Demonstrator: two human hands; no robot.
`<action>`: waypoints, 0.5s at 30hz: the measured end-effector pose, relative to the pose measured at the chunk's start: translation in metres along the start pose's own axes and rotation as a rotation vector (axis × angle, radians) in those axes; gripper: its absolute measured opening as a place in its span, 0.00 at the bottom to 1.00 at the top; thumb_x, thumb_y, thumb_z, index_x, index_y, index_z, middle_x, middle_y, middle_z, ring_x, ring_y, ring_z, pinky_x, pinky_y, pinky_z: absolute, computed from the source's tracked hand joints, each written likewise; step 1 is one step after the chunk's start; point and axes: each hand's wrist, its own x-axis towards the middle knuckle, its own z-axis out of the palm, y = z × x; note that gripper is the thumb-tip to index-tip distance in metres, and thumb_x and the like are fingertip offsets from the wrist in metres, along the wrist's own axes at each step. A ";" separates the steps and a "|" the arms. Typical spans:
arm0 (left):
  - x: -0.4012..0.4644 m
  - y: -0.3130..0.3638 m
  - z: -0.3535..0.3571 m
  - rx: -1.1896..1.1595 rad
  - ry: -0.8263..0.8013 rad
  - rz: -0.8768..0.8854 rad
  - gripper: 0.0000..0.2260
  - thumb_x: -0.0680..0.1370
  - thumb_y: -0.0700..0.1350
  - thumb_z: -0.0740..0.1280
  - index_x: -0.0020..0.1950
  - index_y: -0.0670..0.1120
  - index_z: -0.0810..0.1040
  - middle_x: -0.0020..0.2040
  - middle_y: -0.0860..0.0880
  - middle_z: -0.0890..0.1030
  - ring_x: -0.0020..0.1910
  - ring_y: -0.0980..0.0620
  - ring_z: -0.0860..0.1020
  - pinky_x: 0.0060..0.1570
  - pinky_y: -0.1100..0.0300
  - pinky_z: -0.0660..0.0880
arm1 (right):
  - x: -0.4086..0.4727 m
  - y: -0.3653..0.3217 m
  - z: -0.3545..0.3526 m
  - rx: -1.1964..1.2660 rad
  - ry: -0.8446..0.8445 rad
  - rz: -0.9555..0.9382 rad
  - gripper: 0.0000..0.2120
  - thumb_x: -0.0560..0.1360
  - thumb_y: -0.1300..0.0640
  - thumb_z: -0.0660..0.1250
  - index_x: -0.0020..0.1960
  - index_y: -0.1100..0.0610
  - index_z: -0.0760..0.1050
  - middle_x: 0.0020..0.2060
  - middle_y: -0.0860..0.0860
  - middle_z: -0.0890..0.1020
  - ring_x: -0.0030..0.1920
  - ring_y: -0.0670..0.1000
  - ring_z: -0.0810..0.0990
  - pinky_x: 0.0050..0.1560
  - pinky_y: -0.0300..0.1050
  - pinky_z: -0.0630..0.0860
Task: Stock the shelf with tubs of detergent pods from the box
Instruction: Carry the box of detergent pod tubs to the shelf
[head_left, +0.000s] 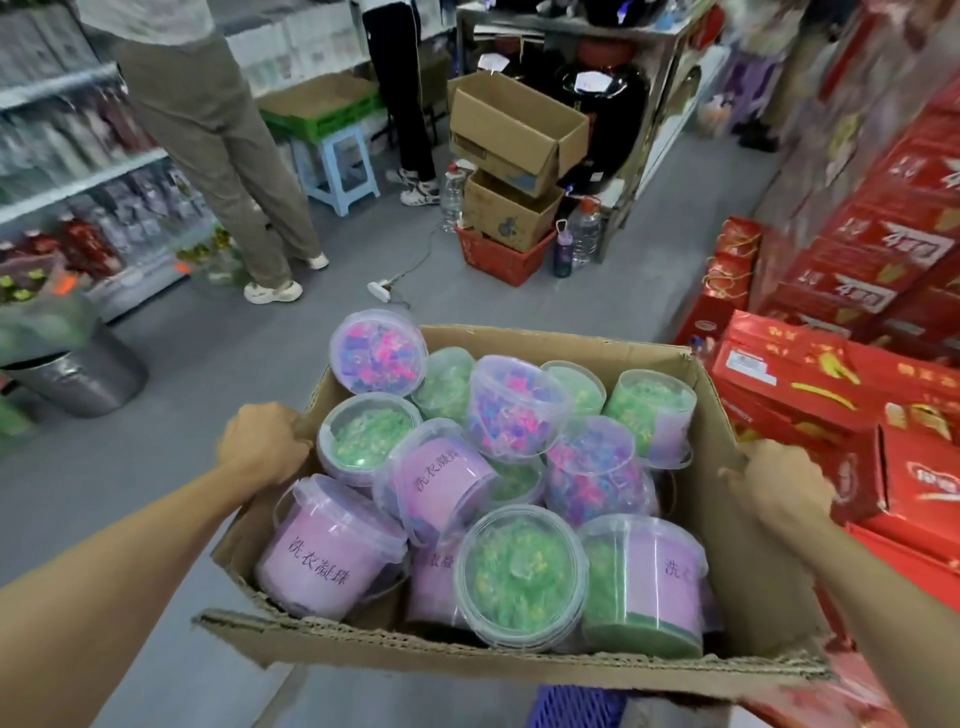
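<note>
Fingers: both hands curl over the box's side walls; the fingertips fold inside or round the cardboard and are mostly hidden, so how they spread cannot be told.
Left hand (262, 441): grips the left wall of the box, knuckles up, forearm reaching in from the near left.
Right hand (779, 480): grips the right wall, thumb side toward the tubs.
Box (498, 657): open cardboard carton, flaps torn and ragged along the near edge, at near centre between the two hands.
Tubs (519, 574): clear lidded pails heaped in the box, some upright, some tipped on their sides (lilac labels with printed characters show on several); contents green in some, pink and purple in others.
Top tub (378, 351): pink-and-purple one, tilted at the far left corner, poking above the rim.
Shelf (78, 182): far left, rows of blurred packaged goods.
Red cartons (857, 249): stacked along the right side, just beside the box.
People: two pairs of legs stand far left and far centre by a pale blue stool (340, 171).
Floor (171, 364): grey.
</note>
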 end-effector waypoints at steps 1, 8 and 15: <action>0.018 0.011 -0.001 -0.005 0.004 0.016 0.14 0.72 0.41 0.66 0.27 0.47 0.67 0.37 0.41 0.77 0.38 0.40 0.73 0.37 0.56 0.70 | 0.016 -0.004 -0.004 0.008 0.010 0.005 0.14 0.73 0.51 0.69 0.57 0.55 0.79 0.50 0.61 0.81 0.51 0.64 0.80 0.49 0.52 0.76; 0.149 0.090 -0.005 0.028 -0.014 0.128 0.07 0.71 0.42 0.67 0.33 0.46 0.74 0.39 0.41 0.78 0.40 0.40 0.74 0.36 0.57 0.69 | 0.129 -0.034 -0.030 0.032 0.035 0.088 0.14 0.72 0.52 0.69 0.56 0.57 0.79 0.50 0.61 0.81 0.51 0.64 0.79 0.47 0.50 0.74; 0.319 0.199 -0.010 0.088 -0.029 0.292 0.04 0.71 0.43 0.67 0.38 0.44 0.80 0.42 0.40 0.81 0.43 0.39 0.78 0.37 0.58 0.69 | 0.258 -0.069 -0.042 0.026 0.033 0.205 0.14 0.71 0.50 0.69 0.54 0.56 0.80 0.51 0.61 0.81 0.52 0.62 0.80 0.48 0.50 0.76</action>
